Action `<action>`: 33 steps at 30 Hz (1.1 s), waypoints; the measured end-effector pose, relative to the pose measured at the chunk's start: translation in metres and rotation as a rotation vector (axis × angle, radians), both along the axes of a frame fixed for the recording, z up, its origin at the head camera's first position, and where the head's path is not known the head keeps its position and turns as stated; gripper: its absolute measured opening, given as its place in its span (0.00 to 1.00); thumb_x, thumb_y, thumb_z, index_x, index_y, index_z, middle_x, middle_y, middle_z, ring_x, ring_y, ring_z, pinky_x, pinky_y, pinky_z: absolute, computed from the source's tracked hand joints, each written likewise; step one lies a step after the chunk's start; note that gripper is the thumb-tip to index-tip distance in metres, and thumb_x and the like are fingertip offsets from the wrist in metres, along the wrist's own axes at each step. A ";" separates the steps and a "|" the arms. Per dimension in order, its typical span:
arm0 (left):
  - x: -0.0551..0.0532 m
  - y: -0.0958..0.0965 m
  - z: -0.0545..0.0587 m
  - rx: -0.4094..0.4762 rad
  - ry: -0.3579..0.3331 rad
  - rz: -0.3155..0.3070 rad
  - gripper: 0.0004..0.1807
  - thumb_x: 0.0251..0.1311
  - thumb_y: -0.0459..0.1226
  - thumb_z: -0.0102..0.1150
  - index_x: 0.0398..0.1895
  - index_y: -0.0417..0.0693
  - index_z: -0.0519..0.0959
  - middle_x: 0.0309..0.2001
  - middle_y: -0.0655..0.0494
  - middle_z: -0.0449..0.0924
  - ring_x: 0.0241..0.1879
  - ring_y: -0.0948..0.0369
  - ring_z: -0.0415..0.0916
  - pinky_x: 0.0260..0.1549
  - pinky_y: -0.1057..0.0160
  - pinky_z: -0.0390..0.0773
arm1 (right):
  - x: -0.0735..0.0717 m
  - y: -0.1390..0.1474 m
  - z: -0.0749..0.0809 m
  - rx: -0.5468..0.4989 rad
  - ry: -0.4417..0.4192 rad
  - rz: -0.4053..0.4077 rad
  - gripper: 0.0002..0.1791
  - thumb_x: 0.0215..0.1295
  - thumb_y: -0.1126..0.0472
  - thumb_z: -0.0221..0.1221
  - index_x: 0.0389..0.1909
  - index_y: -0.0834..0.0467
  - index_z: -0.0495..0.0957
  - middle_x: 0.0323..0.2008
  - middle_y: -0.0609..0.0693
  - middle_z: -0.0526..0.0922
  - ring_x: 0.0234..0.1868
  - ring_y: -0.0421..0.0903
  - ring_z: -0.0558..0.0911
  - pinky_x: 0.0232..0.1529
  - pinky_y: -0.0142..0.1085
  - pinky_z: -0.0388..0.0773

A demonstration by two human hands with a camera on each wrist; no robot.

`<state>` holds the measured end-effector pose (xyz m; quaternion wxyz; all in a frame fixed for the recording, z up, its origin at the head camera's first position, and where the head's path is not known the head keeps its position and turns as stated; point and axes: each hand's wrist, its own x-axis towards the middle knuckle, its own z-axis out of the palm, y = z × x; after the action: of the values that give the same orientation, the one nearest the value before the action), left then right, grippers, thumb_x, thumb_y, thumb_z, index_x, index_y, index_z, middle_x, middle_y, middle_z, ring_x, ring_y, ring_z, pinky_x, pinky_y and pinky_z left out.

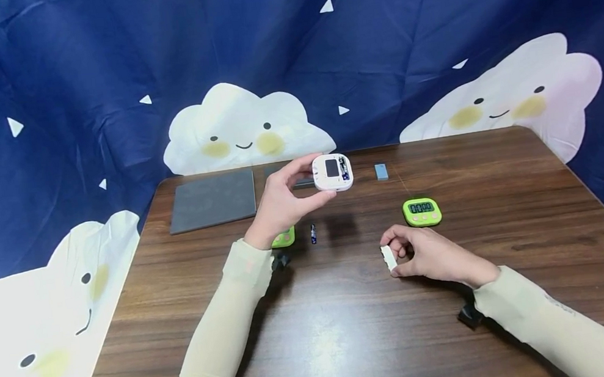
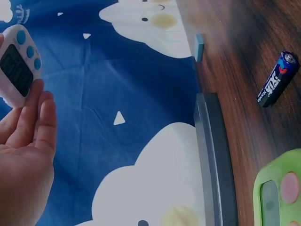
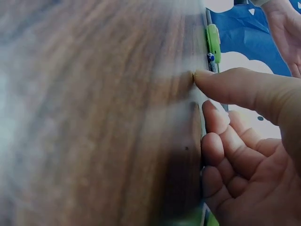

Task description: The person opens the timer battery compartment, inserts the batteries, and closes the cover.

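My left hand [image 1: 281, 200] grips a white digital timer [image 1: 323, 177] by its edges, raised above the table. Its back faces the head view, with a dark battery [image 1: 343, 169] in the uncovered slot; in the left wrist view its display side and blue buttons [image 2: 29, 51] show. Low over the table, my right hand [image 1: 430, 255] pinches a small white plastic piece, like a battery cover [image 1: 389, 258], between thumb and fingers. A loose battery [image 1: 313, 234] lies on the wood between the hands. Just beyond the right hand is a green timer [image 1: 422, 212].
Another green timer [image 1: 284, 238] is partly hidden by the left wrist. A dark grey flat panel [image 1: 212, 201] lies at the back left of the brown table [image 1: 315, 310]. A second dark object is mostly behind the left hand. A small blue block [image 1: 381, 171] sits near the back edge.
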<state>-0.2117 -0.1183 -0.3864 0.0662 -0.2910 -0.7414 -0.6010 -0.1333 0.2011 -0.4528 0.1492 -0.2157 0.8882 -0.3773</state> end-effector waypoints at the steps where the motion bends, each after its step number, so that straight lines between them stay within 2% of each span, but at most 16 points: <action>1: 0.000 0.000 0.000 0.003 -0.002 0.000 0.38 0.58 0.31 0.84 0.73 0.43 0.82 0.62 0.45 0.89 0.58 0.54 0.86 0.68 0.50 0.86 | 0.000 0.001 -0.001 -0.018 -0.013 -0.005 0.27 0.56 0.66 0.83 0.55 0.57 0.82 0.39 0.46 0.85 0.41 0.40 0.81 0.44 0.29 0.80; 7: 0.000 -0.001 0.002 0.014 -0.010 0.000 0.37 0.58 0.31 0.83 0.73 0.44 0.82 0.62 0.45 0.89 0.57 0.54 0.86 0.68 0.48 0.86 | -0.006 0.005 -0.001 -0.113 -0.094 -0.025 0.29 0.58 0.65 0.82 0.59 0.61 0.81 0.40 0.49 0.88 0.41 0.40 0.82 0.44 0.27 0.81; 11: 0.001 -0.001 0.004 0.012 -0.006 0.000 0.37 0.59 0.32 0.83 0.73 0.45 0.83 0.62 0.46 0.89 0.57 0.55 0.86 0.68 0.50 0.86 | -0.012 0.005 0.007 -0.188 -0.145 -0.056 0.31 0.61 0.65 0.82 0.62 0.63 0.80 0.41 0.52 0.89 0.41 0.39 0.82 0.44 0.27 0.82; 14: 0.000 -0.001 0.004 0.015 0.007 0.001 0.37 0.58 0.32 0.84 0.73 0.44 0.82 0.61 0.45 0.89 0.57 0.55 0.85 0.68 0.48 0.85 | -0.018 0.002 0.021 -0.266 -0.142 -0.088 0.31 0.61 0.66 0.81 0.64 0.63 0.80 0.42 0.52 0.89 0.41 0.39 0.84 0.44 0.28 0.84; 20: 0.000 0.000 0.003 0.034 0.013 -0.001 0.37 0.57 0.31 0.83 0.72 0.42 0.82 0.60 0.43 0.89 0.56 0.55 0.85 0.68 0.40 0.84 | -0.029 -0.010 0.058 -0.381 -0.116 -0.109 0.32 0.63 0.66 0.80 0.67 0.61 0.80 0.43 0.46 0.89 0.43 0.39 0.87 0.45 0.29 0.87; 27: 0.000 -0.003 0.003 0.032 0.013 0.010 0.37 0.58 0.31 0.83 0.73 0.43 0.82 0.61 0.45 0.89 0.57 0.56 0.85 0.67 0.52 0.86 | -0.045 -0.025 0.094 -0.517 -0.101 -0.128 0.29 0.65 0.71 0.77 0.65 0.62 0.80 0.44 0.43 0.90 0.45 0.38 0.88 0.49 0.28 0.89; 29: 0.000 -0.003 0.002 0.033 0.016 0.009 0.37 0.58 0.31 0.83 0.73 0.43 0.82 0.60 0.44 0.89 0.56 0.56 0.85 0.67 0.49 0.85 | -0.049 -0.030 0.101 -0.578 -0.108 -0.130 0.27 0.65 0.73 0.75 0.64 0.61 0.81 0.43 0.44 0.90 0.45 0.38 0.89 0.49 0.28 0.90; 33: -0.001 -0.003 0.000 0.041 0.019 0.002 0.36 0.58 0.30 0.83 0.72 0.42 0.82 0.59 0.43 0.89 0.56 0.55 0.84 0.68 0.36 0.83 | -0.058 -0.040 0.112 -0.688 -0.141 -0.111 0.26 0.65 0.77 0.73 0.62 0.60 0.82 0.43 0.46 0.91 0.44 0.39 0.89 0.49 0.29 0.90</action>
<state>-0.2129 -0.1215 -0.3867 0.0797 -0.2944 -0.7287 -0.6132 -0.1916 0.1614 -0.3411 0.1081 -0.1780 0.7069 -0.6760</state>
